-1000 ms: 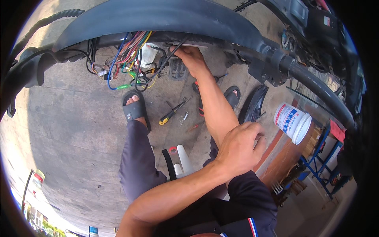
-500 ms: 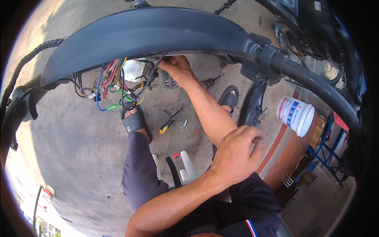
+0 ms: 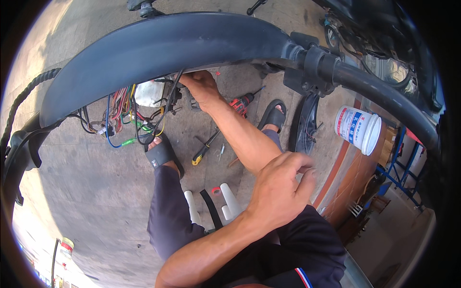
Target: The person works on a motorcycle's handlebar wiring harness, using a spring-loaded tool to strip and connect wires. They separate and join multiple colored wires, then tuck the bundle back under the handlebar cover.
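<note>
My right hand [image 3: 204, 89] reaches up under the lower edge of a broad, curved dark vehicle part [image 3: 168, 43]. Its bent fingers are closed beside a black cable [image 3: 172, 98], but the tips are hidden under the edge, so what they grip does not show. Left of it hangs a bundle of coloured wires [image 3: 126, 103] with connectors, next to a silvery-white wrapped piece [image 3: 149, 94]. My left hand [image 3: 283, 189] is above my right forearm near the elbow, loosely closed, slightly blurred, with nothing visible in it.
On the floor between my sandalled feet lie a yellow-and-black screwdriver [image 3: 198, 157] and a red power drill [image 3: 238, 105]. White rolls [image 3: 230, 197] and red tape [image 3: 216, 191] lie closer. At right are a white bucket [image 3: 355, 127] and a thick dark tube [image 3: 379, 86].
The whole view has shifted a little, and more of the red drill shows beside my right forearm. Both hands keep nearly the same pose.
</note>
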Action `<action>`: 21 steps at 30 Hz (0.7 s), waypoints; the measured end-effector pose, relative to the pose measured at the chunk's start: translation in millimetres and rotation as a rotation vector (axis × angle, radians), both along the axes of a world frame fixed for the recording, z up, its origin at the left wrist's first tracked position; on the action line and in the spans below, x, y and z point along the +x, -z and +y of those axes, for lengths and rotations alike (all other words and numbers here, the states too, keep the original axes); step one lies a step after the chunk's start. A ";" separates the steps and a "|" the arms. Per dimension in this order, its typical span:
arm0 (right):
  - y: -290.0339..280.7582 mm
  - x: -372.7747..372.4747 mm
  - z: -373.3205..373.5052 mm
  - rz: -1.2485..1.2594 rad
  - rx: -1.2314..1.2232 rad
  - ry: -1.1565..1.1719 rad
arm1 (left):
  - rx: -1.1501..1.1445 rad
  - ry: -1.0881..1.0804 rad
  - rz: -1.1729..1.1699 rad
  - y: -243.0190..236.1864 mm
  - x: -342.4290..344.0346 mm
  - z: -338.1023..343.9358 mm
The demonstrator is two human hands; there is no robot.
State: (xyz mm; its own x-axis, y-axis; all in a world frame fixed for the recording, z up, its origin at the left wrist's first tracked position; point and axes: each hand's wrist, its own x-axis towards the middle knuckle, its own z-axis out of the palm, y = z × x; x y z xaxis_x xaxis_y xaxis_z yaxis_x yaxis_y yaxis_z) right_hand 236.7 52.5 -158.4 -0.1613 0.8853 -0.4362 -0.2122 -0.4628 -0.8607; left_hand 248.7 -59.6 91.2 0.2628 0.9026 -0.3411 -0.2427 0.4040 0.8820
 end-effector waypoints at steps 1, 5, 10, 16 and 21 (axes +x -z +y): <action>0.7 -1.8 -0.6 0.020 -0.018 0.025 | 0.017 -0.013 0.011 0.5 -1.1 0.6; 1.2 -7.4 -1.3 0.073 -0.080 0.082 | -0.007 0.007 -0.002 4.1 -5.4 4.1; -2.2 -4.6 -5.7 0.065 -0.069 0.067 | 0.013 -0.002 0.062 10.3 -10.1 10.1; -2.5 -3.0 -10.5 -0.040 0.128 -0.015 | 0.006 -0.023 0.053 11.2 -7.1 14.8; -3.9 -4.2 -12.1 -0.057 0.155 0.010 | 0.004 -0.019 0.069 11.7 -6.7 17.6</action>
